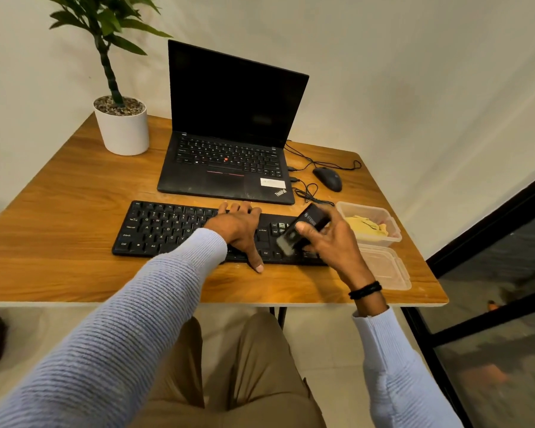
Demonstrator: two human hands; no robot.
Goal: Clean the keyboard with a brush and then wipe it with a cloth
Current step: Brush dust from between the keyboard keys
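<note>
A black keyboard (170,230) lies across the front of the wooden table (74,193). My left hand (240,230) grips its middle, fingers over the far edge and thumb at the near edge. My right hand (331,242) holds a black brush (305,230) tilted over the keyboard's right end, its lower end blurred just above the keys. A yellow cloth (366,228) lies in a clear plastic container (394,236) to the right of the keyboard.
An open black laptop (232,177) stands behind the keyboard. A wired mouse (328,179) and loose cables lie at the back right. A potted plant (122,128) stands at the back left. The container's lid (386,270) rests near the table's right front corner.
</note>
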